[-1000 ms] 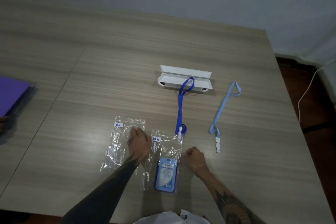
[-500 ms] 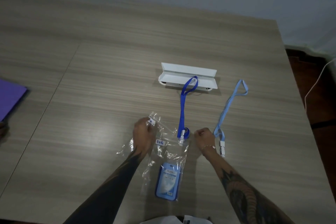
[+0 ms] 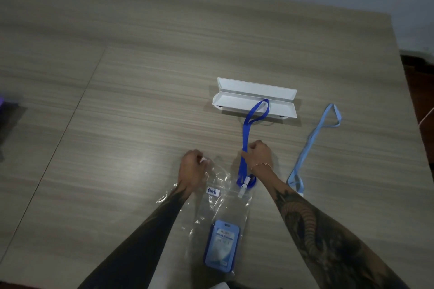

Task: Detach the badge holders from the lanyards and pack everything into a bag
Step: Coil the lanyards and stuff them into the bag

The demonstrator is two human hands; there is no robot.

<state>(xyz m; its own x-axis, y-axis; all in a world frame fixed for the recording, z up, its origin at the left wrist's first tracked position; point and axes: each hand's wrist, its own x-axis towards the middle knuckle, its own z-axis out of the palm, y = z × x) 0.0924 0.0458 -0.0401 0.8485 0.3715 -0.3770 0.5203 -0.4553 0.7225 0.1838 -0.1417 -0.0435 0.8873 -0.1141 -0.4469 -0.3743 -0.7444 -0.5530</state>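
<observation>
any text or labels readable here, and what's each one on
White sticker on the clear plastic bag: short blue handwritten marks, not legible enough to quote.
Light blue badge holder inside that bag: several printed lines on its front, too blurred to read.
Dark blue lanyard, light blue lanyard and white case: no text visible.
</observation>
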